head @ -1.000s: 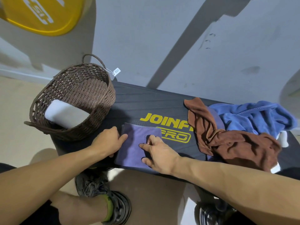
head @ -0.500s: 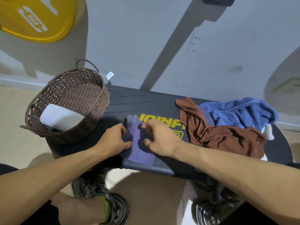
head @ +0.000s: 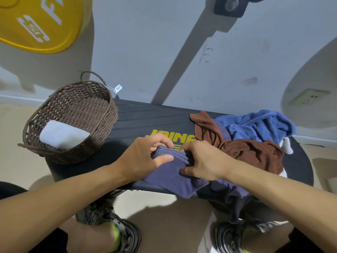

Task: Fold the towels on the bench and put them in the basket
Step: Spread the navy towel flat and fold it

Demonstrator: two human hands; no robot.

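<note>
At the bottom of the frame two dark sports shoes with lime trim stand on the beige floor, and above them both forearms reach up to the centre. There the left hand curls round the left end of a folded purple-grey cloth towel, thumb on top and fingers wrapped over the far edge, while the right hand pinches the stacked layers at the right end, fingers bent over them. The folded part lies at the near edge of the black padded bench with yellow lettering, but a loose tail spills off that edge at lower centre-right and hangs toward the floor. My worry is that this tail drags the fold open once the bundle is lifted, or that the layers slide apart because each hand grips only one end. Just right of the right hand, a crumpled brown towel and, beyond it, a crumpled blue towel lie heaped; a careless lift could snag the brown one. At middle left, the brown woven wicker basket sits on the bench's end, partly overhanging, with a folded white towel inside; a heavy drop could tip it.
</note>
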